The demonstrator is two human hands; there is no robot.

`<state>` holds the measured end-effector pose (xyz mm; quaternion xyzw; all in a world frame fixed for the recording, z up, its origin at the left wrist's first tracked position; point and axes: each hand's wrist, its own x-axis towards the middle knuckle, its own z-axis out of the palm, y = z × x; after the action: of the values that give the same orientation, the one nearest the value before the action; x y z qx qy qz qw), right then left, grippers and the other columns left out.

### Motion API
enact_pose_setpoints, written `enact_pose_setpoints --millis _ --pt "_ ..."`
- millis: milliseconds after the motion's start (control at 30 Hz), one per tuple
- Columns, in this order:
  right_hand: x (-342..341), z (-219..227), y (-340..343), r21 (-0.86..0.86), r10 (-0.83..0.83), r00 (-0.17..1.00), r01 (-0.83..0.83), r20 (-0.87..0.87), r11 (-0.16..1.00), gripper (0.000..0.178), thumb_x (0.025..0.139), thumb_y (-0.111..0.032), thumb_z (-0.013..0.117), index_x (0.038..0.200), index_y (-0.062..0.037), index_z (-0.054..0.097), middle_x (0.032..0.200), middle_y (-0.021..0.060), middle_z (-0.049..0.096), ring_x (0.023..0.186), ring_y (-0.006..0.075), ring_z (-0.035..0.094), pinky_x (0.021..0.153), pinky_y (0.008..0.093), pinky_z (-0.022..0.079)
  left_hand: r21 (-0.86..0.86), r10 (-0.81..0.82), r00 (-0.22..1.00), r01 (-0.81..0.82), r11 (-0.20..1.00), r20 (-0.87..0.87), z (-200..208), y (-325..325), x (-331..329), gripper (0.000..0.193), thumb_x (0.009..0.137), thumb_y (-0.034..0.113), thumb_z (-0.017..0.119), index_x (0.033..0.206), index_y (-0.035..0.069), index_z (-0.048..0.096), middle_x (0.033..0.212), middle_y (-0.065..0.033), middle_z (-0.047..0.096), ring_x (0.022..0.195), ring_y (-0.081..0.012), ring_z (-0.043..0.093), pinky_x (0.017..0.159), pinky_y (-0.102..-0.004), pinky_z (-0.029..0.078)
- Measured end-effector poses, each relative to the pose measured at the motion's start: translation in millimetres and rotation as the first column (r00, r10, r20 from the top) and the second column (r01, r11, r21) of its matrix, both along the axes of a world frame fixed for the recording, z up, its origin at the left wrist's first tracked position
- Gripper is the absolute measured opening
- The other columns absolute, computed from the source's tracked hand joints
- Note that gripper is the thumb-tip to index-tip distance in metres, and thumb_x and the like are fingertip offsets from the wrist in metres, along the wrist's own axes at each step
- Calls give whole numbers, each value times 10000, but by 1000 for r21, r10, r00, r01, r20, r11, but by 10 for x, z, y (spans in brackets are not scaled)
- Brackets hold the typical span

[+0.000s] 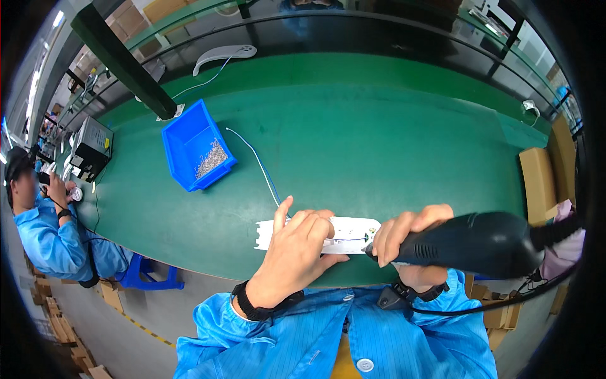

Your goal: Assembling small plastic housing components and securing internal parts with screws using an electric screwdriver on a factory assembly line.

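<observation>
My left hand (293, 243) lies over a long white plastic part (355, 226) near the table's front edge, its fingers curled and pressing it down. A blue and white wire pair (257, 158) runs from beside that hand toward the far left, and a thin dark wire crosses the part. My right hand (407, 235) is wrapped round a black corded electric screwdriver (473, 243), held almost level. Its tip meets the right end of the white part, close to a small green piece (368, 236); the exact contact spot is partly hidden by my fingers.
A blue bin (185, 142) with small metal screws (213, 159) stands left of centre on the green table (379, 145). Behind it are a dark post (126, 60) and a white curved part (221, 55). Cardboard (536, 183) stands at the right. A co-worker (50, 221) sits far left.
</observation>
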<state>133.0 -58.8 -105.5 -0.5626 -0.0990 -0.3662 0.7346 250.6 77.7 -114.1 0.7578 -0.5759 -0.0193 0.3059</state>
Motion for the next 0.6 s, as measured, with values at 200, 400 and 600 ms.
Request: enact_pose_setpoints --millis 200,400,600 --pt "18 78 -32 142 -98 994 103 -45 984 697 727 -531 617 1092 -7 338 641 145 540 507 224 545 486 340 477 5 21 1000 -22 1000 20 -59 -2 -14 478 499 192 809 820 99 468 1009 -59 574 965 -220 536 961 -511 270" --pt "43 278 -466 -561 224 925 -365 -306 743 704 725 -458 636 1201 21 439 914 153 615 940 298 548 890 418 384 43 35 989 -42 998 144 156 -30 55 620 543 183 764 1065 7 480 1275 -203 367 1209 -341 342 981 -537 242" --pt "348 -131 -560 -876 -237 847 -435 -477 207 763 700 -293 681 1292 15 311 1182 220 432 1082 343 413 939 399 334 -251 549 757 -489 835 353 403 186 1201 348 674 -9 603 1008 -13 506 1024 -184 535 920 -352 539 758 -388 460"
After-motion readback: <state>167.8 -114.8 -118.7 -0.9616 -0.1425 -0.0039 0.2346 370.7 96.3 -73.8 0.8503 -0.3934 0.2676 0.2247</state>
